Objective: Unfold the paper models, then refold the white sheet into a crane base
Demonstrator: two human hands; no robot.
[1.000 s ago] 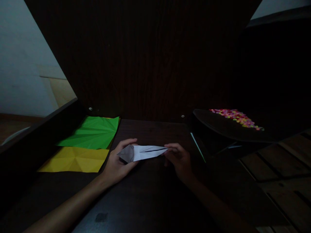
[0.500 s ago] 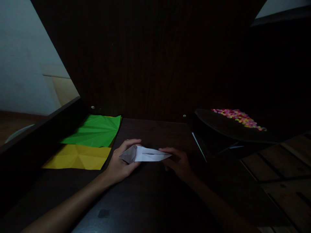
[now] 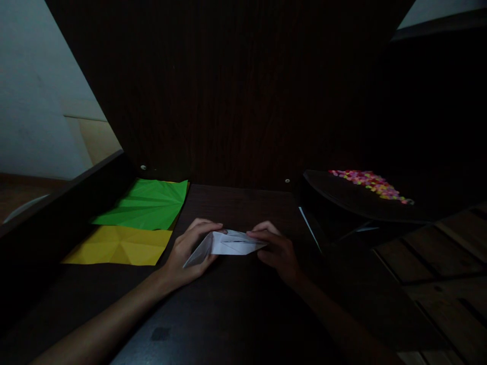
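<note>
i had the folded white paper [image 3: 232,248] between both hands over the dark tabletop [image 3: 213,314]; whether it touched the wood, i couldn't tell. my left hand [image 3: 178,259] was clamped around its wider end, thumb nearest me, while my right hand [image 3: 281,254] pinched the narrow end. near my left wrist lay a creased yellow sheet [image 3: 114,248], partly under a creased green sheet [image 3: 148,204]. a low side board [image 3: 68,197] bounded the left, an upright wood panel [image 3: 228,101] blocked the far side, and rightward sat a thin pale strip [image 3: 310,229] and small multicoloured pieces [image 3: 369,185].
</note>
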